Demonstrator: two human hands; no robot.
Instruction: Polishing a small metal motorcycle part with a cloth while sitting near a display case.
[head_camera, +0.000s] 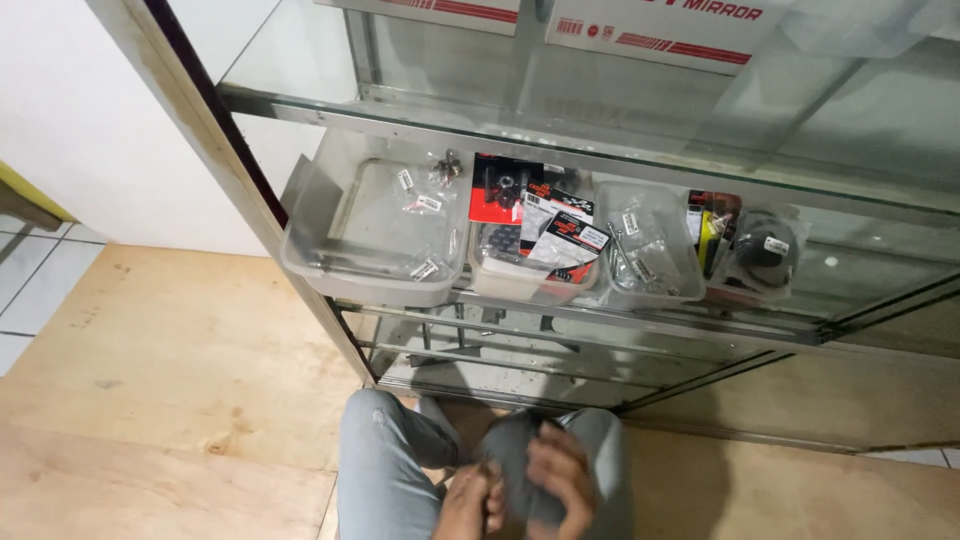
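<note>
Down low, the person crouches in front of a glass case (640, 150), with knees in grey jeans. Both hands are at the bottom of the view, between the knees, and they are bunched around a grey cloth (515, 460).

The left hand (468, 508) sits low on the left side of the cloth, fingers curled in against it. The right hand (560, 477) is a bit higher and lies over the right side of the cloth, fingers bent and pressing on it. Both hands are closed on the cloth, though the picture is blurry here, so I cannot tell how tight the hold is.

The cloth is right in the hands, touching both. It is scrunched into a lump, so it has no clear long way; most of it shows above and between the hands, toward the case. The right hand covers more of it.

Well apart, up on a shelf, stand clear bins: a big bin (375, 235) with small bags, and a middle bin (530, 245) with red and black packs. The wood floor (170, 370) lies to the left.
</note>
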